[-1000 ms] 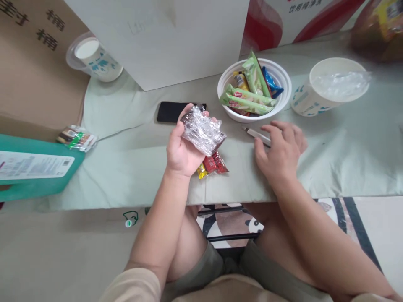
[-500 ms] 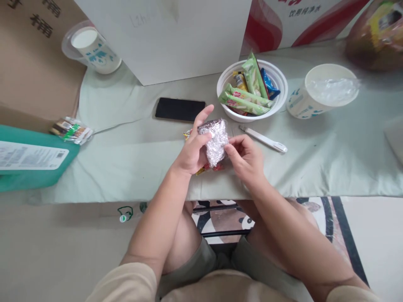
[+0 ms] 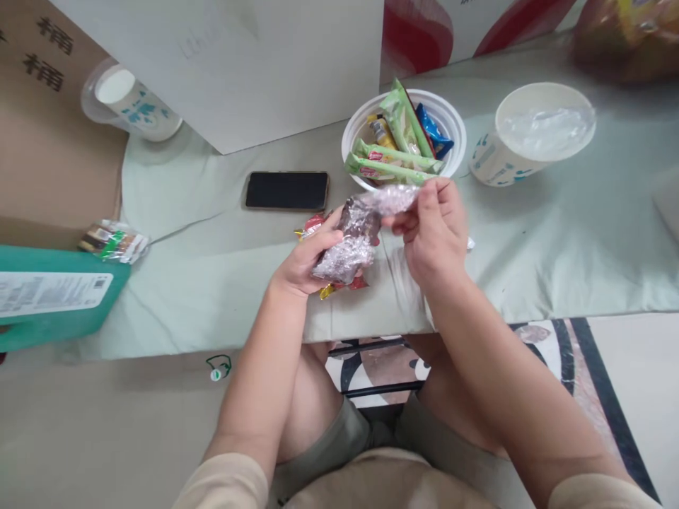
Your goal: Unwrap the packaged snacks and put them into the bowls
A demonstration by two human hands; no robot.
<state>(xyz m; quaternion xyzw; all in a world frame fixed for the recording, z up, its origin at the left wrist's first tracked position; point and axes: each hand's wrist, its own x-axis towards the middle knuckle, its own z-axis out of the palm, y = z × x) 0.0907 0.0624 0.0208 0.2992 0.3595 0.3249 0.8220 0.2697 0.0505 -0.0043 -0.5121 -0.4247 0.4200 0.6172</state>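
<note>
My left hand (image 3: 302,261) grips a dark snack bundle wrapped in crinkled clear plastic film (image 3: 347,244), held just above the table's front part. My right hand (image 3: 432,230) pinches a loose end of that film (image 3: 395,199) and holds it stretched up and to the right. Small red and yellow wrapped candies (image 3: 339,286) lie on the cloth under the left hand. A white bowl (image 3: 455,138) with green, blue and yellow snack packets stands just behind the hands.
A black phone (image 3: 287,190) lies left of the bowl. A paper cup with film over its top (image 3: 530,134) stands at the right, a lidded cup (image 3: 127,102) at the back left. A green box (image 3: 53,297) and small packets (image 3: 113,240) sit at left.
My right hand left the white tool on the table, came to the bundle and pulled a film end up to the right. The left hand turned the bundle.
</note>
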